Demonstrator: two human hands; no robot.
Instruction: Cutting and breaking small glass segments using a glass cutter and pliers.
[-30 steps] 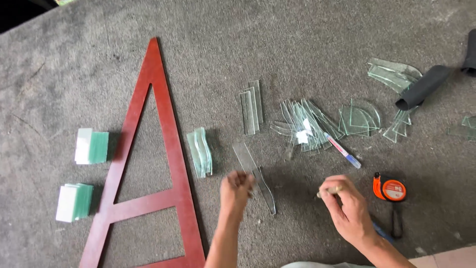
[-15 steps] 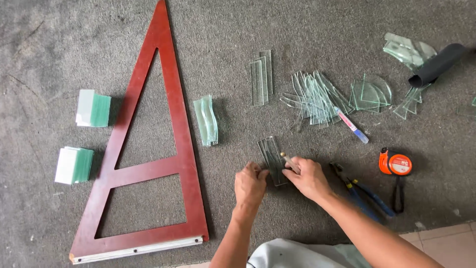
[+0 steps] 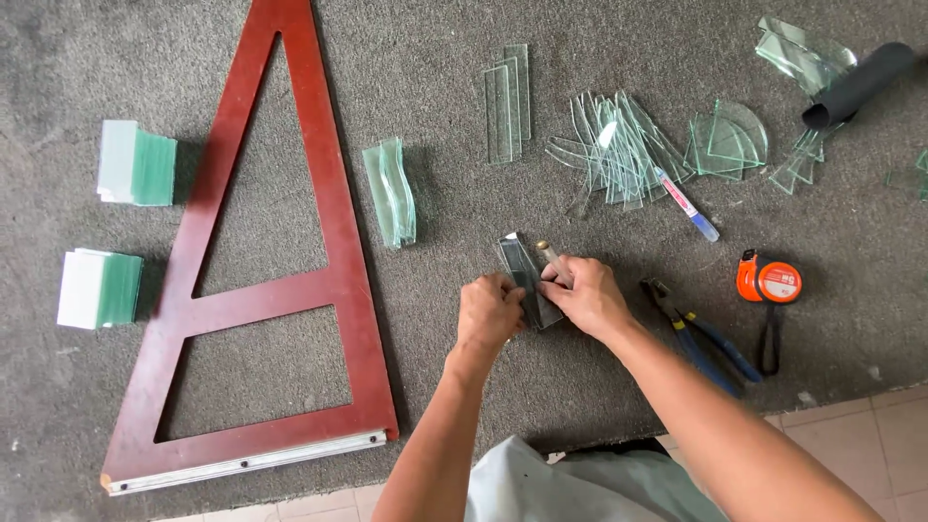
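The left hand (image 3: 490,311) presses down with curled fingers on the near left edge of a small stack of narrow clear glass strips (image 3: 527,275) lying on the grey carpeted counter (image 3: 435,97). The right hand (image 3: 586,293) is closed around a slim pale-handled cutting tool (image 3: 553,257), whose tip sticks out past the fingers and rests over the strips' right edge. The two hands sit just beside each other, with the strips between and under them.

Just right of the right hand lie blue-handled pliers (image 3: 698,333), and beyond them an orange tape measure (image 3: 768,281) with a dark strap. Bare carpet lies directly ahead of the hands. Farther ahead sit three long clear glass strips (image 3: 508,89) side by side, a fanned heap of thin glass slivers (image 3: 619,147) with a white and blue marker pen (image 3: 685,204) at its right edge, some quarter-round glass pieces (image 3: 727,140), and a black rolled tube (image 3: 856,84) over more offcuts at the far right.

Ahead and left of the left hand stands a bundle of wavy-edged greenish glass pieces (image 3: 391,189). Farther left lies a large red-brown wooden triangular frame (image 3: 329,203) with a metal strip along its near edge, close to the counter's front edge. Beyond it, well apart from the hands, are two blocks of stacked green-edged glass (image 3: 135,169).
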